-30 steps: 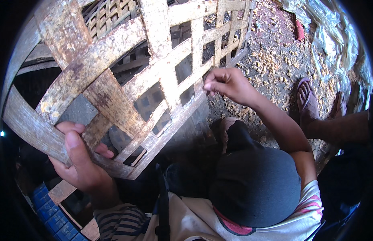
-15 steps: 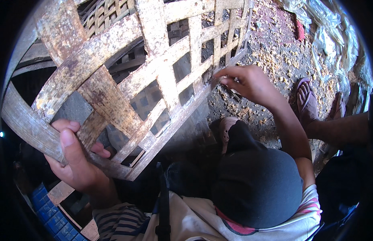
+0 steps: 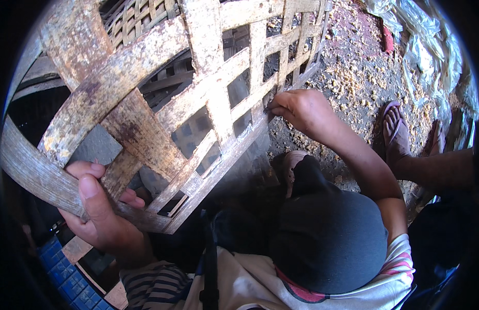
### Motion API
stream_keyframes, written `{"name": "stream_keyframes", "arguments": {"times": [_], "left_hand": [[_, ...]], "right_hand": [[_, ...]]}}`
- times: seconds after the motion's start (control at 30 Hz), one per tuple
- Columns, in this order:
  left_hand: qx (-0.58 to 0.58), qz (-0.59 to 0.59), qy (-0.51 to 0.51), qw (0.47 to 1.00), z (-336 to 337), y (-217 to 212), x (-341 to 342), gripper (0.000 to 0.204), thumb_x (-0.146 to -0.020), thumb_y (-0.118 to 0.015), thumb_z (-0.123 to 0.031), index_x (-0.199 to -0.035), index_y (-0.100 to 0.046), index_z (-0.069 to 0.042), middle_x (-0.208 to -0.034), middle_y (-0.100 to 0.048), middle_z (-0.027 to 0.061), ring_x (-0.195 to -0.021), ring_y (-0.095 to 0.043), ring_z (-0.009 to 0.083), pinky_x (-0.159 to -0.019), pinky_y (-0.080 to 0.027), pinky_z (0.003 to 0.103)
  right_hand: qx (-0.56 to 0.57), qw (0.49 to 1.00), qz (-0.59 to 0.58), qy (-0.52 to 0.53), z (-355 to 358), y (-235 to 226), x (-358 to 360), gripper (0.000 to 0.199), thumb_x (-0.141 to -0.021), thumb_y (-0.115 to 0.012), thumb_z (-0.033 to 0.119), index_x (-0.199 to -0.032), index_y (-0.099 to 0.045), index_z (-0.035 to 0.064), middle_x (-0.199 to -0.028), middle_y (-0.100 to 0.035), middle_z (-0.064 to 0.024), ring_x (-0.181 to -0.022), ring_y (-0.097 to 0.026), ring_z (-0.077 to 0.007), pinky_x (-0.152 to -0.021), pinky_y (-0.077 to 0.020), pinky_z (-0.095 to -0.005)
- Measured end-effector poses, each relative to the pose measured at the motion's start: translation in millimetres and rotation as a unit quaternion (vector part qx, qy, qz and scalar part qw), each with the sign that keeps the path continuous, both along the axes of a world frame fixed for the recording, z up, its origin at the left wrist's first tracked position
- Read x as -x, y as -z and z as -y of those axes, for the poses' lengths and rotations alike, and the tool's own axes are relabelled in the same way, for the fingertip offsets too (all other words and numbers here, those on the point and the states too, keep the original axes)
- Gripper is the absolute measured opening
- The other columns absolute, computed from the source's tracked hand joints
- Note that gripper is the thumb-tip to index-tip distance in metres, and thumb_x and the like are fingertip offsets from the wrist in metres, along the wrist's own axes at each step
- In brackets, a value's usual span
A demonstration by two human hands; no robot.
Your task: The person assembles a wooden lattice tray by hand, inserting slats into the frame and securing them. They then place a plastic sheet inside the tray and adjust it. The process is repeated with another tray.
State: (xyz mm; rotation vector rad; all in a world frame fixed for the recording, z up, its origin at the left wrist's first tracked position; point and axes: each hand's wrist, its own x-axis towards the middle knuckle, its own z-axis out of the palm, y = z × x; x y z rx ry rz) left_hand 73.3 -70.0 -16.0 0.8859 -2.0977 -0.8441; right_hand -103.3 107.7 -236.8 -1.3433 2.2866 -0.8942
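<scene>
At 8 o'clock a blue crate (image 3: 69, 279) showed at the frame's lower left corner, below the left hand (image 3: 102, 217). That hand was closed around the rim of a big woven basket (image 3: 146, 98), thumb over the top of the curved rim strip and fingers curled under it, a firm full grasp on the rim. The basket was made of wide, worn, pale strips crossed in an open lattice, and it filled the view from 9 o'clock through 12 to about 1 o'clock, tilted so its rim ran from the left hand up toward the centre. Through its gaps, at 11 o'clock, a second basket (image 3: 136, 15) of finer weave was visible behind it.

Just right of centre the right hand (image 3: 301, 108) met the basket's edge, fingertips pinched narrowly on a strip where the lattice ended; what exactly lay between the fingertips could not be told. Its bare forearm ran down toward 4 o'clock. Below it, at 5 o'clock, lay a dark cloth-covered knee (image 3: 327, 237) and a striped shirt (image 3: 249, 284).

At 2 o'clock the ground (image 3: 353, 77) was strewn with pale crumbs. At 3 o'clock another person's foot in a sandal (image 3: 397, 134) rested on it, and crumpled clear plastic (image 3: 425, 46) lay at 1 o'clock.
</scene>
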Motion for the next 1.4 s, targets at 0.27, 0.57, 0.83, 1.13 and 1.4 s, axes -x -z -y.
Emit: {"name": "stream_keyframes", "arguments": {"times": [0.27,0.57,0.83,1.13,1.4], "left_hand": [[0.003,-0.006,0.031,0.999,4,1,5,0.03,-0.093,-0.054,-0.024,-0.102,-0.052,0.005,-0.117,-0.061,0.0276,-0.053,-0.058,0.0159,-0.04,-0.043,0.02],[0.022,0.0,0.037,0.999,-1,-3,3,0.027,-0.094,-0.051,-0.022,-0.099,-0.049,0.004,-0.116,-0.061,0.0277,-0.049,-0.056,0.014,-0.04,-0.042,0.017],[0.041,0.002,0.076,0.996,13,1,16,0.022,-0.096,-0.047,-0.019,-0.094,-0.049,0.002,-0.109,-0.063,0.0255,-0.047,-0.052,0.0109,-0.039,-0.039,0.017],[0.056,0.007,0.101,0.993,18,0,11,0.023,-0.097,-0.047,-0.019,-0.094,-0.049,0.003,-0.109,-0.063,0.0253,-0.047,-0.053,0.0111,-0.038,-0.039,0.016],[0.042,-0.009,0.091,0.995,8,1,19,0.022,-0.097,-0.047,-0.019,-0.093,-0.048,0.003,-0.108,-0.063,0.0255,-0.058,-0.058,0.0128,-0.039,-0.039,0.015]], "right_hand": [[0.054,0.972,0.225,0.03,4,-2,-6,0.029,-0.082,-0.079,0.03,-0.096,-0.07,0.0066,-0.088,-0.073,-0.0115,-0.085,-0.071,-0.0271,-0.076,-0.0534,-0.0386],[0.083,0.908,0.411,-0.019,15,8,11,0.02,-0.086,-0.077,0.023,-0.094,-0.071,0.0056,-0.084,-0.073,-0.0088,-0.079,-0.07,-0.0167,-0.07,-0.0539,-0.0316],[0.096,0.923,0.354,0.115,-16,23,15,0.016,-0.096,-0.063,0.022,-0.097,-0.069,0.0076,-0.082,-0.07,-0.0112,-0.077,-0.069,-0.0236,-0.073,-0.0545,-0.0359],[0.063,0.989,0.052,0.124,-35,37,20,0.01,-0.091,-0.065,0.015,-0.1,-0.069,0.0134,-0.099,-0.066,-0.0103,-0.097,-0.066,-0.0327,-0.083,-0.0533,-0.0433],[0.14,0.979,0.079,0.125,-14,45,8,0.007,-0.091,-0.067,0.014,-0.097,-0.069,0.0108,-0.094,-0.068,-0.0102,-0.088,-0.068,-0.0318,-0.076,-0.0544,-0.0407]]}}
